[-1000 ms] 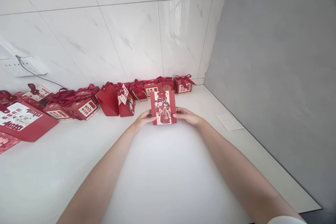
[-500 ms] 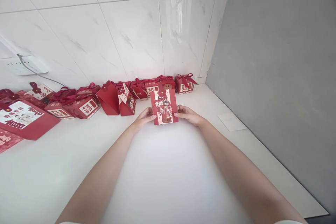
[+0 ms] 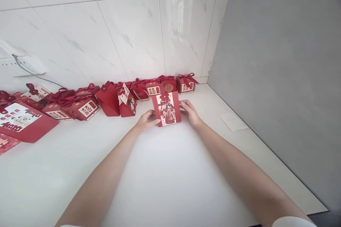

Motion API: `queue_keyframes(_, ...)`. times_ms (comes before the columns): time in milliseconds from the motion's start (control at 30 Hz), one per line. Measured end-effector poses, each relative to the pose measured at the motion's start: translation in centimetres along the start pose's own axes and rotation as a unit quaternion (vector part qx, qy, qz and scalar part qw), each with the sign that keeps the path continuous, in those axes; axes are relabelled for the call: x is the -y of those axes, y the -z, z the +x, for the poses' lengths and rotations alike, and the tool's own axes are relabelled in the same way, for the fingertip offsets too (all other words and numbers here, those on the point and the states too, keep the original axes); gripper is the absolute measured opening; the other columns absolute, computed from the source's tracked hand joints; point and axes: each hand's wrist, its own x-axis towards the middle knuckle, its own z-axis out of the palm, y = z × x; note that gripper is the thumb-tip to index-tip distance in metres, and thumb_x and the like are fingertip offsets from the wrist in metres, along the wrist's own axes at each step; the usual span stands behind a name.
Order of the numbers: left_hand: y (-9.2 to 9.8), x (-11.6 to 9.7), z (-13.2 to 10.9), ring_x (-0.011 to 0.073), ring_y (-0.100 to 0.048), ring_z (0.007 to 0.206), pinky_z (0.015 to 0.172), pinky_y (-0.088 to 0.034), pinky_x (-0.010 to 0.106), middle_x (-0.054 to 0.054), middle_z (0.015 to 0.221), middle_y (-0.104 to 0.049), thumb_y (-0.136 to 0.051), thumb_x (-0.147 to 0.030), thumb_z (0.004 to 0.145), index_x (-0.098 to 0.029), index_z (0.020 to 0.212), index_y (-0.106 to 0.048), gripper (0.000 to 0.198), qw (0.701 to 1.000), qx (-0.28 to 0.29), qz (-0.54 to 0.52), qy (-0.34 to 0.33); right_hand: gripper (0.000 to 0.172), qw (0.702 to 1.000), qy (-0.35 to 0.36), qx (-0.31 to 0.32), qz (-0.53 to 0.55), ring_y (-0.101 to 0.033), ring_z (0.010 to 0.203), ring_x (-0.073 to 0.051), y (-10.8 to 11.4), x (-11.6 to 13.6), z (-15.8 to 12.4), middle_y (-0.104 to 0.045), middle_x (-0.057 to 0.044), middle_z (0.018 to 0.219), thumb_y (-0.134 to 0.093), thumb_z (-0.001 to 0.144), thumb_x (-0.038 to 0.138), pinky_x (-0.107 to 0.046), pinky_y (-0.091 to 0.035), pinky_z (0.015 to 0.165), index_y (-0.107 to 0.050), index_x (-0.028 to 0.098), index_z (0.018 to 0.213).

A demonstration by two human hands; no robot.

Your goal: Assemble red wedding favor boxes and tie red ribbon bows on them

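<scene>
White worktop (image 3: 165,181); red gift boxes (image 3: 140,91) line its back edge, perhaps to stay beyond the hands. Toward the back right corner, a figure-printed red box (image 3: 169,110) faces the viewer. The left hand (image 3: 145,122) grips its lower left side, probably steadying it; the right hand (image 3: 191,113) curls its fingers at its right side, hold unclear.

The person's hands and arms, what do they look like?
The left hand and right hand are bare, no gloves, watch or bracelet showing. The left forearm and right forearm are uncovered. A white sleeve edge shows low on the right; a thin white strip, maybe another sleeve, on the left.
</scene>
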Motion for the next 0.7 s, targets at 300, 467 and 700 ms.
queue_keyframes(300, -1.0, -0.2, 0.3, 0.033, -0.055, 0.123, 0.108, -0.041, 0.045, 0.014, 0.126, -0.063, -0.081, -0.032, 0.068, -0.017, 0.104, -0.072, 0.04, 0.993, -0.037, 0.079, -0.083, 0.062, 0.795, 0.317, -0.124, -0.502, -0.029, 0.149, -0.026, -5.4, 0.9, -2.2, -0.036, -0.012, 0.157, -0.04, 0.097, 0.027, -0.057, 0.004, 0.122, -0.02, 0.022, 0.156)
queue_keyframes(467, -1.1, 0.0, 0.3, 0.0311, -0.059, 0.118, 0.105, -0.044, 0.044, 0.012, 0.122, -0.065, -0.079, -0.031, 0.07, -0.017, 0.11, -0.071, 0.042, 0.994, -0.016, 0.075, -0.084, 0.068, 0.781, 0.315, -0.141, -0.521, -0.027, 0.149, -0.027, -5.3, 0.7, -2.2, -0.036, -0.013, 0.158, -0.039, 0.097, 0.027, -0.058, 0.007, 0.121, -0.01, 0.017, 0.159)
queue_keyframes(700, -0.9, 0.1, 0.3, 0.0318, -0.059, 0.119, 0.107, -0.043, 0.044, 0.012, 0.127, -0.064, -0.081, -0.035, 0.069, -0.017, 0.112, -0.072, 0.047, 0.999, -0.004, 0.025, -0.048, 0.068, 0.775, 0.322, -0.133, -0.527, -0.028, 0.149, -0.026, -4.7, 0.5, -1.8, -0.038, -0.012, 0.157, -0.041, 0.098, 0.027, -0.057, 0.006, 0.122, -0.011, 0.019, 0.159)
